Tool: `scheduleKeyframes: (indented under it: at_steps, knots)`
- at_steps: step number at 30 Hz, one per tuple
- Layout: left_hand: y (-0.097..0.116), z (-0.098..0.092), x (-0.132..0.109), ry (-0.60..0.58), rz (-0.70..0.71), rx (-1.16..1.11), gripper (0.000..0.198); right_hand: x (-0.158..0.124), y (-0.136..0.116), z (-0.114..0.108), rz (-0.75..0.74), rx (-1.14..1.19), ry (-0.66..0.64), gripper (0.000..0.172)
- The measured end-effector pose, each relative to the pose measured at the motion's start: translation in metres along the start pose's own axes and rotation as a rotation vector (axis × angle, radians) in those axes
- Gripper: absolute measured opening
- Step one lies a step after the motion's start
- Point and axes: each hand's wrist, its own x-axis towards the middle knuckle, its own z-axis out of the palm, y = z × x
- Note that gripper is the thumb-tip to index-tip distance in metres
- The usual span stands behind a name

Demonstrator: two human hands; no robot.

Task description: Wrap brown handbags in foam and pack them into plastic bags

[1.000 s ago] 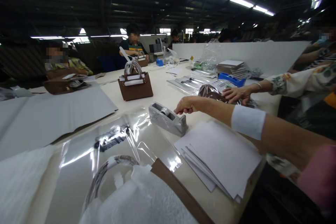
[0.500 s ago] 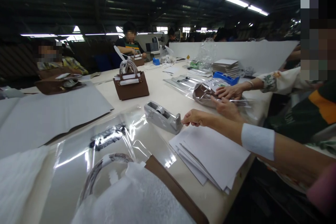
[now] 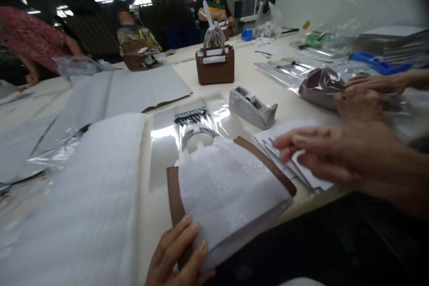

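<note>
At the pale table [image 3: 247, 68], left hand [image 3: 176, 257] holds wrapped bag [image 3: 228, 187], right hand [image 3: 330, 152] is half-spread

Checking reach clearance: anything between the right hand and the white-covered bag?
Nothing visible blocks it: only flat papers lie between right hand and white-covered bag. The dispenser stands beyond, off that line.
</note>
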Motion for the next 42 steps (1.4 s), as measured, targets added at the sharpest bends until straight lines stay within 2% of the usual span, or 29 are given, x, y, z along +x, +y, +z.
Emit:
scheduleKeyframes:
  at_steps: [2, 3, 5, 7, 9, 15, 19, 22, 26, 30, 33, 38, 42]
  knots:
    - [0.0, 0.0, -0.003, 0.014, 0.025, 0.021, 0.031, -0.025, 0.01, 0.042, 0.183, 0.154, -0.358, 0.037]
    - [0.0, 0.0, -0.003, 0.03, 0.026, 0.036, 0.03, -0.034, 0.015, 0.062, 0.254, 0.205, -0.477, 0.037]
    - [0.003, 0.0, -0.001, 0.072, 0.034, 0.062, 0.027, -0.043, 0.025, 0.095, 0.35, 0.273, -0.593, 0.034]
    - [0.004, 0.001, 0.001, 0.116, 0.075, 0.078, 0.026, -0.042, 0.033, 0.116, 0.373, 0.289, -0.569, 0.032]
    - [0.002, 0.001, 0.003, 0.136, 0.114, 0.077, 0.025, -0.037, 0.039, 0.126, 0.364, 0.288, -0.507, 0.031]
    - [-0.007, -0.001, 0.01, 0.143, 0.227, 0.036, 0.022, -0.03, 0.047, 0.132, 0.377, 0.247, -0.41, 0.03]
    - [-0.007, -0.006, 0.02, 0.061, 0.268, 0.045, 0.021, -0.026, 0.042, 0.138, 0.408, 0.175, -0.343, 0.031]
    - [-0.006, -0.009, 0.025, 0.053, 0.265, 0.03, 0.018, -0.026, 0.043, 0.14, 0.407, 0.152, -0.332, 0.032]
    - [-0.005, -0.007, 0.026, 0.062, 0.247, 0.009, 0.016, -0.034, 0.056, 0.139, 0.382, 0.175, -0.354, 0.036]
    - [-0.004, -0.005, 0.025, 0.065, 0.209, 0.001, 0.019, -0.043, 0.071, 0.141, 0.328, 0.347, -0.234, 0.041]
    - [-0.002, -0.005, 0.024, 0.086, 0.212, 0.007, 0.021, -0.044, 0.077, 0.143, 0.33, 0.456, -0.204, 0.035]
    - [-0.005, -0.005, 0.018, 0.003, 0.237, 0.055, 0.029, -0.047, 0.082, 0.14, 0.361, 0.513, -0.219, 0.028]
    - [-0.008, -0.004, 0.008, -0.091, 0.244, 0.065, 0.04, -0.055, 0.1, 0.132, 0.499, 0.618, -0.123, 0.028]
